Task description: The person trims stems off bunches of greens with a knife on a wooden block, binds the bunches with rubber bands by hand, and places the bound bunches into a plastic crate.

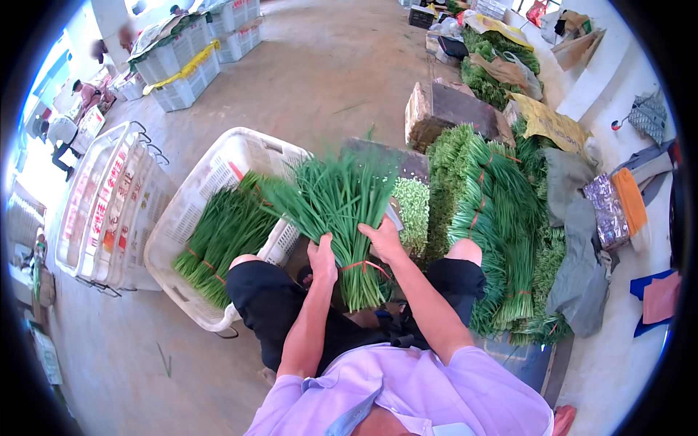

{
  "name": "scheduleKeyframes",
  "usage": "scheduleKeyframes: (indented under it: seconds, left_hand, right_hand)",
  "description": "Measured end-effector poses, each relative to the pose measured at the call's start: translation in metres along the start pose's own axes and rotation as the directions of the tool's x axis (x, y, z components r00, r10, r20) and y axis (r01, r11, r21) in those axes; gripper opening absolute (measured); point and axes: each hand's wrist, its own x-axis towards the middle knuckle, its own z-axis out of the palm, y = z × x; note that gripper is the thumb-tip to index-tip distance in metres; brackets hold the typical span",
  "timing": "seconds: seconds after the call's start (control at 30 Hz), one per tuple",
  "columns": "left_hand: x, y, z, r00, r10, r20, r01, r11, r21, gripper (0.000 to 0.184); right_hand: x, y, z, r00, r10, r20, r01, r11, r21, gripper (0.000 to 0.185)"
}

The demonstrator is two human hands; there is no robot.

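Note:
Between my knees stands a big bundle of green chives [338,200], its leaf tips fanned out and blurred at the top. A red band [363,265] goes round its lower part, near the pale stem ends. My left hand [322,258] grips the bundle's left side, fingers wrapped round the leaves. On the opposite side, my right hand [382,238] closes on it just above the band. Beside me on the left, a white plastic crate [161,251] holds banded chives [225,236] lying flat; the bundle's leaf tips overhang its edge.
On my right lie long piles of banded greens [512,232] and cut pale-green stems [412,211]. A wooden box [458,112] sits beyond. Stacked white crates [113,207] stand left, with more crates [185,73] farther off. People [62,132] are at the far left.

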Motion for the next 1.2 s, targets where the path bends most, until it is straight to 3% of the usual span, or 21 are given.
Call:
scheduleKeyframes:
  seconds: [0.07,0.13,0.2,0.27,0.3,0.33,0.4,0.47,0.5,0.6,0.67,0.73,0.77,0.8,0.83,0.87,0.93,0.97,1.0,1.07,1.2]
  left_hand:
    - [-0.004,0.002,0.001,0.997,-0.044,-0.063,0.045,0.999,0.027,0.035]
    - [-0.005,0.0,-0.001,0.997,-0.053,-0.064,0.055,0.998,0.033,0.035]
    - [-0.006,0.001,-0.004,0.999,-0.034,-0.021,0.035,0.997,0.074,0.035]
    - [-0.009,0.001,0.0,0.999,-0.01,0.046,0.008,0.999,0.041,0.034]
    - [-0.004,-0.007,-0.003,0.995,0.03,0.096,-0.036,0.998,0.055,0.034]
    - [-0.009,-0.006,0.002,0.993,0.038,0.108,-0.041,0.999,0.034,0.033]
    - [-0.007,-0.002,0.002,0.995,0.031,0.094,-0.031,1.0,-0.003,0.034]
    - [-0.003,0.001,-0.006,0.998,0.014,0.062,-0.011,0.999,-0.043,0.035]
    - [-0.002,0.005,-0.004,0.998,-0.015,0.054,0.02,0.996,-0.09,0.037]
    - [-0.005,0.014,-0.002,0.99,-0.122,0.075,0.135,0.97,-0.2,0.039]
    - [-0.006,0.012,0.0,0.983,-0.15,0.105,0.166,0.971,-0.172,0.042]
    - [-0.009,0.009,0.009,0.983,-0.091,0.159,0.107,0.99,-0.095,0.046]
    - [-0.008,0.004,0.009,0.982,0.003,0.188,-0.029,0.991,0.132,0.054]
    - [-0.016,0.005,0.014,0.981,0.079,0.18,-0.121,0.964,0.237,0.057]
    - [-0.016,0.005,0.016,0.985,0.1,0.142,-0.14,0.94,0.31,0.054]
    - [-0.017,0.007,0.018,0.987,0.12,0.102,-0.151,0.912,0.382,0.051]
    - [-0.015,0.009,0.012,0.997,0.057,0.057,-0.071,0.959,0.273,0.045]
    - [-0.013,0.011,0.01,0.999,-0.002,0.032,-0.003,0.988,0.153,0.04]
    - [-0.013,0.012,0.01,0.999,0.001,0.032,-0.006,0.988,0.155,0.04]
    - [-0.013,0.014,0.009,1.0,-0.009,0.008,0.009,1.0,0.007,0.033]
    - [-0.013,0.012,0.007,0.998,-0.053,0.019,0.053,0.998,-0.031,0.035]
  right_hand:
    - [-0.002,0.006,-0.004,0.996,0.084,0.037,-0.091,0.956,0.28,0.039]
    - [-0.003,0.009,-0.004,0.997,0.079,0.021,-0.082,0.949,0.305,0.032]
    - [-0.001,0.009,-0.007,0.994,0.074,0.084,-0.083,0.991,0.103,0.045]
    - [-0.017,-0.044,0.012,0.999,-0.043,0.004,0.043,0.991,-0.123,0.068]
    - [-0.014,-0.044,0.014,0.996,0.092,0.019,-0.086,0.974,-0.209,0.088]
    - [-0.009,-0.035,0.022,0.994,-0.108,-0.017,0.099,0.955,-0.281,0.089]
    - [-0.007,-0.03,0.017,0.999,0.032,-0.006,-0.033,0.957,-0.288,0.087]
    - [-0.002,-0.019,0.014,0.995,-0.009,0.1,0.01,1.0,-0.005,0.08]
    - [-0.008,-0.029,0.013,0.993,0.027,0.117,-0.041,0.992,0.118,0.062]
    - [-0.005,-0.014,0.004,0.962,0.187,0.201,-0.251,0.897,0.364,0.047]
    - [-0.007,-0.009,0.006,0.975,0.174,0.141,-0.216,0.9,0.379,0.038]
    - [-0.009,-0.01,0.009,0.993,0.117,-0.029,-0.112,0.985,0.135,0.035]
    - [-0.01,-0.01,0.009,0.993,0.117,-0.028,-0.112,0.984,0.137,0.035]
    - [-0.014,-0.015,0.01,0.997,0.029,-0.071,-0.033,0.998,-0.056,0.034]
    - [-0.016,-0.019,0.012,0.993,-0.066,-0.096,0.04,0.968,-0.249,0.032]
    - [-0.019,-0.022,0.014,0.994,-0.06,-0.092,0.035,0.968,-0.248,0.032]
    - [-0.021,-0.019,0.012,0.992,0.02,-0.122,-0.04,0.986,-0.162,0.033]
    - [-0.015,-0.005,0.006,0.987,0.094,-0.127,-0.099,0.995,-0.029,0.03]
    - [-0.011,0.005,0.003,0.989,0.126,-0.081,-0.099,0.956,0.275,0.031]
    - [-0.006,0.013,-0.002,0.973,0.227,-0.041,-0.186,0.879,0.44,0.034]
    - [-0.008,0.008,-0.004,0.962,0.271,0.022,-0.252,0.86,0.445,0.035]
